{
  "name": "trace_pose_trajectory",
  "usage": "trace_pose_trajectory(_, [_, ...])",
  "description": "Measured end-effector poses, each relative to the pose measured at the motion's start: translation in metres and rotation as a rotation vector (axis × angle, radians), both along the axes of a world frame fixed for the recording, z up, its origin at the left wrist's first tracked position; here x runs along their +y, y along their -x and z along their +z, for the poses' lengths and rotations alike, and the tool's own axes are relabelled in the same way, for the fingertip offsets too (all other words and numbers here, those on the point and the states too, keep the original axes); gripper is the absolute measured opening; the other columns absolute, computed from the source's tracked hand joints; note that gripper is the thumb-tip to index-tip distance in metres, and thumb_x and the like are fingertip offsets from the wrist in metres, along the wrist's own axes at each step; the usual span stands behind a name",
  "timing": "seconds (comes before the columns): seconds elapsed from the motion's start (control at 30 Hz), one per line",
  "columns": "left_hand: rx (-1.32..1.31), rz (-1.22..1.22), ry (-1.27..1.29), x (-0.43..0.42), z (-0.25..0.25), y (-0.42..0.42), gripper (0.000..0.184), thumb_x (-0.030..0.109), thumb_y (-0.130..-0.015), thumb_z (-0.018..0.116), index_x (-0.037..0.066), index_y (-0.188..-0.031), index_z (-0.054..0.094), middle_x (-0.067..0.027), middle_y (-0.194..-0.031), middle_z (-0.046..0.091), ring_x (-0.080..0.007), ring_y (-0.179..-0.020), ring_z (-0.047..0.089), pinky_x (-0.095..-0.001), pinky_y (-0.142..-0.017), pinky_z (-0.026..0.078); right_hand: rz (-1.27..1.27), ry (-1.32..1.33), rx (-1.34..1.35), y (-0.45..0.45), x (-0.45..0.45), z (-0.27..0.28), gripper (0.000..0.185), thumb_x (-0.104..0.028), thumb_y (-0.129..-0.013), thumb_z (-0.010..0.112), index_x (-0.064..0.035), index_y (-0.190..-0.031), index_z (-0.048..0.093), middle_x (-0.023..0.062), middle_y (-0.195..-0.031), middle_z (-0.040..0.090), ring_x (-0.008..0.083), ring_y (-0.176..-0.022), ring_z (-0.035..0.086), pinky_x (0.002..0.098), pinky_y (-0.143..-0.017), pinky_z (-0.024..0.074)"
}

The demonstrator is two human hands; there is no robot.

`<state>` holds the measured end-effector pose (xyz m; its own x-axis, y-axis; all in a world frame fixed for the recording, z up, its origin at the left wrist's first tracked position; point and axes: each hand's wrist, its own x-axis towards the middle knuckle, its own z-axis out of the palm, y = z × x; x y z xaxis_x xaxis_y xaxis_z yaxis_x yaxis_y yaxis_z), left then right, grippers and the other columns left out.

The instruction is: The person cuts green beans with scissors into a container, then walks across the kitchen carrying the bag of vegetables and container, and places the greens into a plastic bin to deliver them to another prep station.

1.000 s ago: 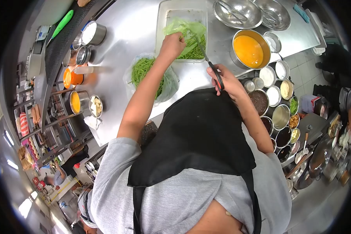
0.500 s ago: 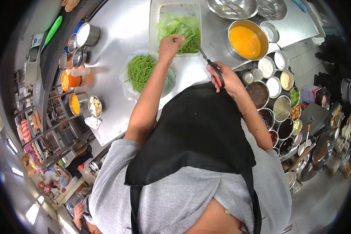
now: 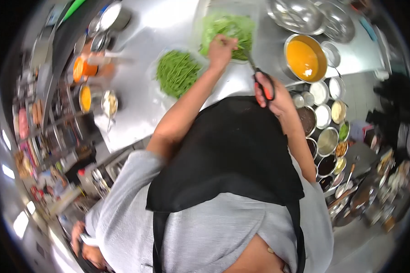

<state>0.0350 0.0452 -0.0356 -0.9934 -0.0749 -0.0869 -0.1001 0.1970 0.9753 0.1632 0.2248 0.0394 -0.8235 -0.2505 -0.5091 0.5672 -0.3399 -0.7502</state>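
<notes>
Metal table (image 3: 136, 59): one, broad, under all my work. Clear plastic tub (image 3: 218, 7): one, straight ahead of me, holding a blurred heap of greens (image 3: 241, 27). Pot (image 3: 285, 61) of orange liquid: one, to the right of the tub, apart from it. Green stems (image 3: 176, 73): one pile, left of the tub, in a clear bag. Left hand (image 3: 221, 50): over the tub, fingertips drawn together at the greens; blur hides whether anything is pinched. Right hand (image 3: 275, 95): apart from the left, nearer my apron (image 3: 232, 145), closed round the scissor handles. Scissors (image 3: 255, 68): one pair, black and red, blades reaching toward the greens; open or closed, I cannot tell. Handling, in my judgement: blades best low over the tub so bits land inside, tips angled clear of my left fingertips, each snip short.
</notes>
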Motion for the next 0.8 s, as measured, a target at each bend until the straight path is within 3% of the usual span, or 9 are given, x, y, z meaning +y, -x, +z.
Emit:
trace_pose_trajectory(0.2, [0.24,-0.017,0.479,-0.062,0.061,-0.034,0.017,0.017,-0.089,0.065,0.004,-0.098,0.063,-0.0173,-0.094,0.065,-0.0367,-0.087,0.063,-0.043,-0.078,0.05,0.016,-0.003,-0.099,-0.007,0.015,0.023,0.037,-0.038,-0.096,0.062,-0.001,-0.099,0.056,0.0025,-0.066,0.051,0.0108,-0.051,0.049,0.0236,-0.04,0.0389])
trace_pose_trajectory(0.37, [0.301,-0.174,0.84,-0.17,0.045,-0.044,0.028,0.015,-0.087,0.069,0.005,-0.112,0.064,-0.0165,-0.106,0.065,-0.0345,-0.097,0.062,-0.0414,-0.087,0.05,0.02,-0.042,-0.014,-0.002,0.018,0.021,0.039,-0.032,-0.094,0.067,0.0011,-0.11,0.053,0.0024,-0.069,0.052,0.0109,-0.052,0.05,0.0236,-0.042,0.0413])
trace_pose_trajectory(0.5, [0.273,-0.258,0.802,-0.197,0.064,-0.06,0.036,0.015,-0.084,0.072,0.002,-0.116,0.063,-0.0174,-0.114,0.062,-0.0356,-0.105,0.06,-0.042,-0.093,0.048,0.105,-0.28,0.193,0.032,-0.03,0.011,0.045,-0.026,-0.09,0.071,0.0022,-0.119,0.052,0.0075,-0.081,0.064,0.0118,-0.062,0.059,0.023,-0.048,0.0443])
trace_pose_trajectory(0.57, [0.329,0.244,0.961,-0.216,0.042,-0.077,0.036,0.019,-0.085,0.07,0.001,-0.115,0.063,-0.0194,-0.116,0.063,-0.04,-0.106,0.058,-0.0454,-0.093,0.047,0.212,-0.538,0.398,0.061,-0.067,-0.009,0.044,-0.022,-0.088,0.072,0.0001,-0.121,0.052,0.0128,-0.085,0.069,0.0163,-0.068,0.065,0.0288,-0.053,0.0487])
trace_pose_trajectory(0.6, [0.329,0.245,0.96,-0.23,0.02,-0.091,0.036,0.019,-0.085,0.07,0.001,-0.115,0.063,-0.0194,-0.116,0.063,-0.04,-0.106,0.058,-0.0454,-0.093,0.047,0.311,-0.752,0.567,0.074,-0.084,-0.021,0.046,-0.023,-0.088,0.072,-0.0013,-0.123,0.051,0.0158,-0.086,0.071,0.0206,-0.069,0.069,0.0336,-0.055,0.051])
trace_pose_trajectory(0.67, [-0.063,0.473,1.058,-0.255,-0.018,-0.112,0.028,0.019,-0.088,0.068,-0.001,-0.107,0.063,-0.0169,-0.103,0.067,-0.0318,-0.096,0.064,-0.0408,-0.088,0.05,0.287,-0.99,0.796,0.091,-0.125,-0.033,0.043,-0.02,-0.086,0.072,-0.0059,-0.123,0.053,0.0202,-0.081,0.069,0.0328,-0.072,0.069,0.0436,-0.062,0.0521])
trace_pose_trajectory(0.7, [-0.063,0.487,1.053,-0.25,-0.008,-0.113,0.028,0.019,-0.088,0.068,-0.001,-0.107,0.063,-0.0169,-0.103,0.067,-0.0318,-0.096,0.064,-0.0408,-0.088,0.05,0.294,-0.99,0.808,0.095,-0.138,-0.038,0.043,-0.02,-0.086,0.072,-0.0059,-0.123,0.053,0.0202,-0.081,0.069,0.0328,-0.072,0.069,0.0436,-0.062,0.0521])
trace_pose_trajectory(0.77, [-0.629,0.486,-0.049,-0.233,0.024,-0.121,0.023,0.019,-0.091,0.066,-0.002,-0.101,0.063,-0.0099,-0.087,0.066,-0.0198,-0.081,0.062,-0.0318,-0.077,0.05,0.499,-1.21,0.726,0.098,-0.159,-0.05,0.034,-0.02,-0.086,0.066,-0.0041,-0.114,0.055,0.0205,-0.086,0.069,0.04,-0.077,0.067,0.0481,-0.068,0.051])
trace_pose_trajectory(0.8, [-0.623,0.508,-0.063,-0.239,0.019,-0.124,0.023,0.019,-0.091,0.066,-0.002,-0.101,0.063,-0.0099,-0.087,0.066,-0.0198,-0.081,0.062,-0.0318,-0.077,0.05,0.517,-1.208,0.746,0.1,-0.164,-0.061,0.034,-0.02,-0.086,0.066,-0.0041,-0.114,0.055,0.0205,-0.086,0.069,0.04,-0.077,0.067,0.0481,-0.068,0.051])
